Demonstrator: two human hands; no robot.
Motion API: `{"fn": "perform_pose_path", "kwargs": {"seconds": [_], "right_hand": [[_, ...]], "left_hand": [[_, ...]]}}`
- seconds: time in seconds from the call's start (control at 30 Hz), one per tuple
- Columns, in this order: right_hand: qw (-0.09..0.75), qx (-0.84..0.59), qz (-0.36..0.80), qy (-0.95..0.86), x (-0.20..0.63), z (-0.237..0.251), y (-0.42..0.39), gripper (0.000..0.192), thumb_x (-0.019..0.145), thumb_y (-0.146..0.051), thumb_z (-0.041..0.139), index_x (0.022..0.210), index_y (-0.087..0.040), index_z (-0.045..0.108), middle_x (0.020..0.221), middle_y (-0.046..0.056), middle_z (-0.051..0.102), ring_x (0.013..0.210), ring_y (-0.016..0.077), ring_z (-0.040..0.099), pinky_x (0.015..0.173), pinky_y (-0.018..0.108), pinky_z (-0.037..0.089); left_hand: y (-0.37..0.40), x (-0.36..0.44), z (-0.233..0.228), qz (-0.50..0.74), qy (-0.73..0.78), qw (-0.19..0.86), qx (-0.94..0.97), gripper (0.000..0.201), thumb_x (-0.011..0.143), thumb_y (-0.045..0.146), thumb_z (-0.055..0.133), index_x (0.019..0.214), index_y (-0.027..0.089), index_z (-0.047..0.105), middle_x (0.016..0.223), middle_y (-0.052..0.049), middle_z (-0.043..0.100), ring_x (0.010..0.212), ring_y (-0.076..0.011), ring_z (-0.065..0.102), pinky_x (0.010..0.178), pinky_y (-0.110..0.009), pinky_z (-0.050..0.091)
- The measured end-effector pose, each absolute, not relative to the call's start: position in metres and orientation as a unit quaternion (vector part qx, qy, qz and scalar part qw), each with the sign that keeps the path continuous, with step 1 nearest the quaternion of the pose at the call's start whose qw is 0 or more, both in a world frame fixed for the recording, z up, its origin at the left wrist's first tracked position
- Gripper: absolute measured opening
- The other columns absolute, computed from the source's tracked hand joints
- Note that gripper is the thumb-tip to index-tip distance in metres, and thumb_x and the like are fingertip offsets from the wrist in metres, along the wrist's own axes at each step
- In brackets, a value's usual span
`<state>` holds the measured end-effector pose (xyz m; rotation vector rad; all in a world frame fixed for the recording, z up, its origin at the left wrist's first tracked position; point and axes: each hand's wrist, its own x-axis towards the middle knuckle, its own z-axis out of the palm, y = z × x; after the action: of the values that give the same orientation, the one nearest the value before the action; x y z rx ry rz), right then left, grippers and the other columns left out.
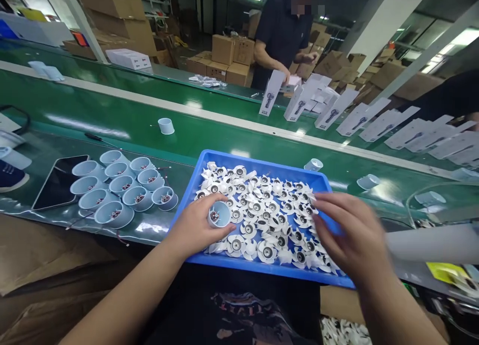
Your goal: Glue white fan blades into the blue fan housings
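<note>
The green worktop (112, 120) runs across the view, and the blue tray (262, 161) at its near edge is the landmark for everything else. The tray is heaped with small white fan impellers (262, 210), lying every way up and overlapping. Left of the tray stands a cluster of pale grey cylinder housings (119, 187), open ends up with wires showing inside, and further left of those lies a dark phone (60, 181). Beyond the tray, across the worktop, a row of white product boxes (374, 120) stands upright, and another person (dark shirt, hands busy among the boxes) works on the far side.

The left hand (198, 225) sits over the tray's near-left corner, fingers curled around one grey housing (220, 215), which is tipped so its open end faces the camera. The right hand (352, 235) hovers over the tray's right side, fingers spread and blurred; it seems to be reaching among the impellers, but whether it has pinched one I cannot tell.

The likely trouble is the heap itself: the blades interlock, so lifting one impeller could drag a neighbour over the tray's low right wall. The housing, gripped only by the fingertips, could also slip or snag its loose wires. That housing lies inside the left hand's curl, well apart from the right hand, with the pile between them.
</note>
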<state>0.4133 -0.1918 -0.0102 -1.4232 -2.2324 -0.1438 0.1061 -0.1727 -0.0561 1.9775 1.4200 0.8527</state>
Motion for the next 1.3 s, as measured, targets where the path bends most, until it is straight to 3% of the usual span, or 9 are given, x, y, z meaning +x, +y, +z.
{"fn": "perform_pose_path", "kwargs": {"seconds": [0.1,0.23,0.43,0.57,0.7,0.8,0.9,1.07,1.3], "right_hand": [[0.069,-0.577,-0.038,-0.813,0.387,-0.027,-0.134,0.018,0.092,-0.018,0.057,0.109,-0.015,0.063,0.114,0.008,0.060,0.105,0.0205,0.056,0.096,0.043,0.047],[-0.108,-0.651,-0.017,-0.751,0.361,-0.043,-0.088,0.017,0.094,-0.026,0.060,0.101,-0.011,0.062,0.102,0.007,0.061,0.097,0.0185,0.060,0.089,0.040,0.052],[-0.161,-0.710,0.031,-0.685,0.347,-0.042,-0.077,0.025,0.094,-0.032,0.060,0.108,-0.011,0.060,0.111,0.009,0.059,0.102,0.0202,0.058,0.090,0.041,0.051],[-0.087,-0.761,0.090,-0.636,0.345,-0.036,-0.078,0.025,0.093,-0.031,0.061,0.108,-0.011,0.060,0.112,0.010,0.058,0.105,0.0211,0.057,0.093,0.042,0.050],[0.080,-0.754,0.208,-0.618,0.350,-0.022,-0.102,0.026,0.094,-0.036,0.058,0.105,-0.012,0.059,0.108,0.009,0.058,0.102,0.0205,0.056,0.093,0.043,0.048],[0.225,-0.669,0.378,-0.600,0.353,-0.014,-0.139,0.050,0.084,-0.060,0.056,0.105,-0.015,0.054,0.095,0.007,0.059,0.087,0.0180,0.059,0.087,0.038,0.050],[0.322,-0.567,0.534,-0.539,0.348,-0.014,-0.178,0.073,0.059,-0.080,0.060,0.098,-0.019,0.052,0.082,0.004,0.058,0.074,0.0166,0.060,0.076,0.033,0.053],[0.378,-0.472,0.656,-0.452,0.339,-0.017,-0.210,0.060,0.053,-0.066,0.081,0.082,-0.019,0.056,0.070,0.001,0.056,0.058,0.0106,0.055,0.059,0.023,0.050],[0.403,-0.406,0.667,-0.478,0.340,-0.006,-0.213,0.039,0.065,-0.044,0.086,0.082,-0.019,0.061,0.066,0.000,0.060,0.057,0.0096,0.056,0.055,0.018,0.047]], "left_hand": [[-0.174,0.108,-0.055,0.317,0.534,0.277,0.733,0.045,0.071,0.038,0.073,0.111,0.023,0.060,0.117,-0.008,0.067,0.110,-0.0286,0.063,0.097,-0.046,0.048],[-0.176,0.109,-0.055,0.328,0.539,0.268,0.728,0.048,0.070,0.037,0.074,0.113,0.022,0.059,0.119,-0.008,0.067,0.111,-0.0282,0.063,0.098,-0.043,0.048],[-0.176,0.110,-0.055,0.337,0.541,0.275,0.720,0.048,0.070,0.036,0.076,0.113,0.023,0.058,0.118,-0.007,0.067,0.095,-0.0258,0.068,0.086,-0.040,0.052],[-0.178,0.111,-0.053,0.342,0.543,0.301,0.705,0.052,0.069,0.034,0.075,0.116,0.023,0.055,0.118,-0.006,0.065,0.080,-0.0221,0.068,0.085,-0.041,0.052],[-0.185,0.109,-0.054,0.379,0.530,0.286,0.702,0.055,0.072,0.024,0.065,0.125,0.019,0.048,0.122,-0.011,0.062,0.101,-0.0269,0.064,0.092,-0.044,0.050],[-0.193,0.110,-0.054,0.417,0.497,0.269,0.712,0.059,0.074,0.019,0.059,0.131,0.018,0.044,0.131,-0.013,0.056,0.120,-0.0290,0.055,0.101,-0.045,0.046],[-0.202,0.116,-0.049,0.429,0.454,0.288,0.725,0.059,0.075,0.030,0.071,0.129,0.020,0.049,0.130,-0.012,0.058,0.121,-0.0288,0.055,0.103,-0.044,0.045],[-0.211,0.129,-0.039,0.424,0.386,0.278,0.771,0.060,0.069,0.038,0.081,0.123,0.025,0.057,0.123,-0.007,0.065,0.114,-0.0271,0.059,0.103,-0.045,0.044],[-0.219,0.130,-0.036,0.424,0.377,0.220,0.794,0.061,0.071,0.040,0.080,0.125,0.024,0.055,0.122,-0.007,0.067,0.110,-0.0250,0.062,0.100,-0.042,0.045]]}}
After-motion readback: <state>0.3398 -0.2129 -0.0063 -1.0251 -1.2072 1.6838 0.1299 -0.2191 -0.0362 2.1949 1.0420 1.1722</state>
